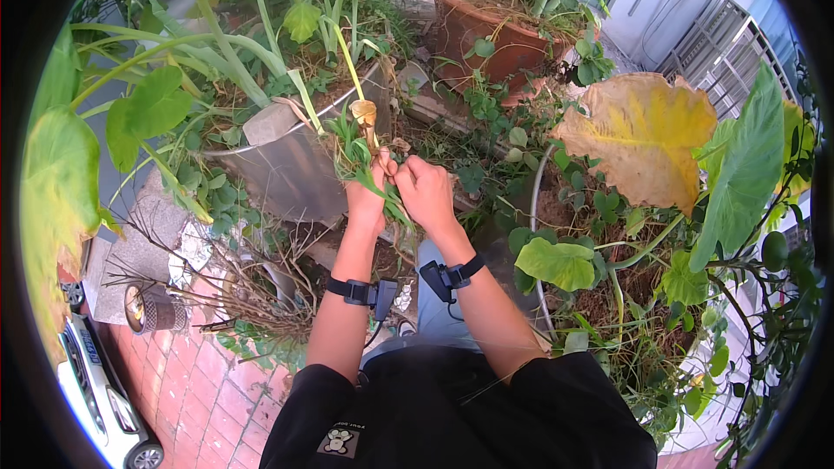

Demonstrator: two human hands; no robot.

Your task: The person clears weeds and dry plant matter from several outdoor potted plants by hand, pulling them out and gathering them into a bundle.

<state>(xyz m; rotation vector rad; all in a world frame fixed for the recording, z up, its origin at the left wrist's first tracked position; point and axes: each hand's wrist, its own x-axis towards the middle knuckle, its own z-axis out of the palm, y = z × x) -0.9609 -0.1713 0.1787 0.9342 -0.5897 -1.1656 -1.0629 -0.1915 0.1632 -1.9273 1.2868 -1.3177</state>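
Note:
My left hand (366,200) grips a small bunch of green weeds (355,150), whose narrow leaves stick out above and below the fingers. Against it, with bent fingers, is my right hand (425,190), pinching stems at the same bunch. What lies between the fingertips is partly hidden. A curled, dried brown leaf (363,112) rises just above the fingers, at the lower end of a yellow-green stalk (348,62). Behind my left hand stands a large grey planter (293,182) with thick-stalked plants and a stone block (269,122) at its rim.
A terracotta pot (482,32) stands at the back. At right, another round planter (537,202) holds creepers and a large yellow-brown leaf (642,140). Dry twigs (260,283) spread at lower left, near a small patterned pot (159,309). Beyond the red paving (195,371) is a white car (98,384).

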